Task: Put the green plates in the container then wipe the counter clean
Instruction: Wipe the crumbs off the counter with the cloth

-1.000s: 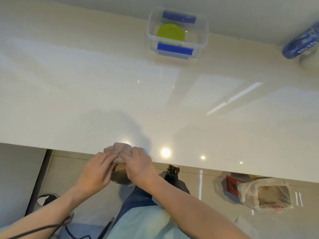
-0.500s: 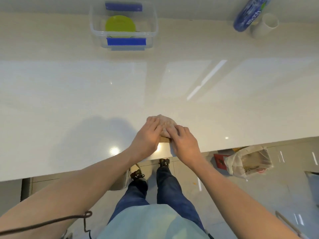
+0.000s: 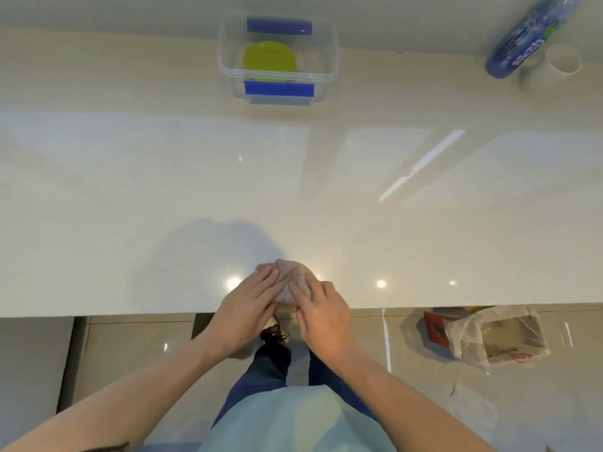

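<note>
Both hands cover most of the cloth (image 3: 295, 272), so its near part is hidden. The blue bottle (image 3: 522, 44) is cut off by the top edge. The green plates (image 3: 270, 60) overlap; their count is unclear.

Both bare forearms reach forward and converge at the middle. The left hand (image 3: 243, 309) lies palm down, fingers extended and close together, angled to the right. The right hand (image 3: 321, 316) lies palm down just beside it, fingers angled left, the fingertips of both nearly meeting.
</note>
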